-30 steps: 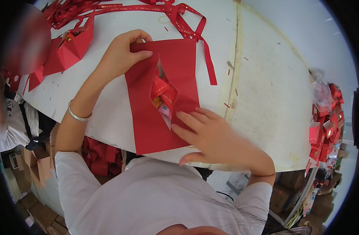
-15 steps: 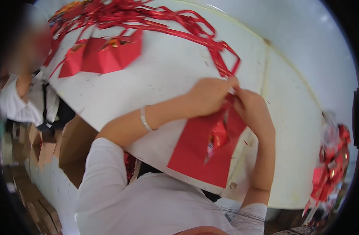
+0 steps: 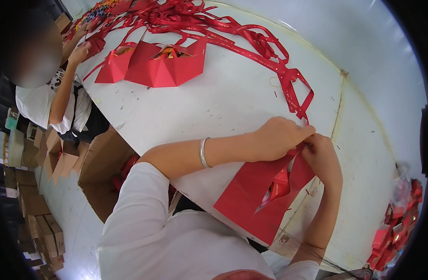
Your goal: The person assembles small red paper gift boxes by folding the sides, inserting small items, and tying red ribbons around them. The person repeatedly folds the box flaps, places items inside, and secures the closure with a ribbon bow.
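White tabletop [image 3: 167, 116] | red packet [image 3: 242, 196] pinched at far end by right hand [image 3: 323, 158] | left hand [image 3: 278, 137] curled, hold cannot be told

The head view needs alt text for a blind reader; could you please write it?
The left hand and right hand meet at the far end of a red packet on a white table, open at its middle, showing small items. Red ribbon lies beyond; folded packets and a co-worker are toward upper left.
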`<state>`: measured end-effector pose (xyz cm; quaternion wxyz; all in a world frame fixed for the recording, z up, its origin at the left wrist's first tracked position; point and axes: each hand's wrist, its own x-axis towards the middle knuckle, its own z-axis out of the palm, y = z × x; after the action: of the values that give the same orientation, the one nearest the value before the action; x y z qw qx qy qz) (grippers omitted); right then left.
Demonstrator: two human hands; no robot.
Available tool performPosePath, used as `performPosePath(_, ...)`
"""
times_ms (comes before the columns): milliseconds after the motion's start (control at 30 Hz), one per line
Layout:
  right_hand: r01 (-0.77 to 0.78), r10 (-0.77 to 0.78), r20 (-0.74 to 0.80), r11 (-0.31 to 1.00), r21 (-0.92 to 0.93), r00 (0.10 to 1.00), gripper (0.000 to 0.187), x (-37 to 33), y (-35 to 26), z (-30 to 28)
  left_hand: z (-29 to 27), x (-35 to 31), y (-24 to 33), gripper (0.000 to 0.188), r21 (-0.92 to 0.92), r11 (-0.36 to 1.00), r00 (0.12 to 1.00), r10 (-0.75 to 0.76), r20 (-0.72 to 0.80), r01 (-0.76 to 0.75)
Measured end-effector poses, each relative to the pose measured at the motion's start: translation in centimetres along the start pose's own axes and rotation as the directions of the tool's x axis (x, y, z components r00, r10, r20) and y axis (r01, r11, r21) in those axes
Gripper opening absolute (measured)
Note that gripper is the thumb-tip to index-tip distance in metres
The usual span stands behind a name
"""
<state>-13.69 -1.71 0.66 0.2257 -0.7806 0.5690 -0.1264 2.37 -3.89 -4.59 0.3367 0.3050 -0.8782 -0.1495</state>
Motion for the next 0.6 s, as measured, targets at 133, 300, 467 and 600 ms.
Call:
performPosePath(133, -0.004, -0.05, -0.22, 0.972, -0.237, 0.974, 0.013, -0.3, 0.4, 3.1, 0.3, -0.3, -0.1, 0.037, -0.02, 1.0, 1.0, -0.006, -0.027, 0.005)
performPosePath(300, 0.003, -0.031, -0.217, 0.992, -0.128, 0.976, 0.012, -0.4, 0.7, 2.6, -1.0, -0.3, -0.2, 0.036, -0.182, 0.959, 0.974, -0.203, 0.1, 0.219)
performPosePath(467, -0.086, 0.065, 0.063, 0.894, 0.44, 0.996, 0.01, 0.1, 4.4, -0.3, -1.1, -0.2, -1.6, 0.021, -0.167, 0.959, 0.971, -0.215, 0.1, 0.23)
performPosePath(600, 0.047, -0.044, -0.019, 0.915, 0.4, 0.999, 0.01, 0.4, 4.4, 0.6, -0.8, 0.2, -1.8, 0.022, -0.197, 0.912, 0.932, -0.34, 0.125, 0.36)
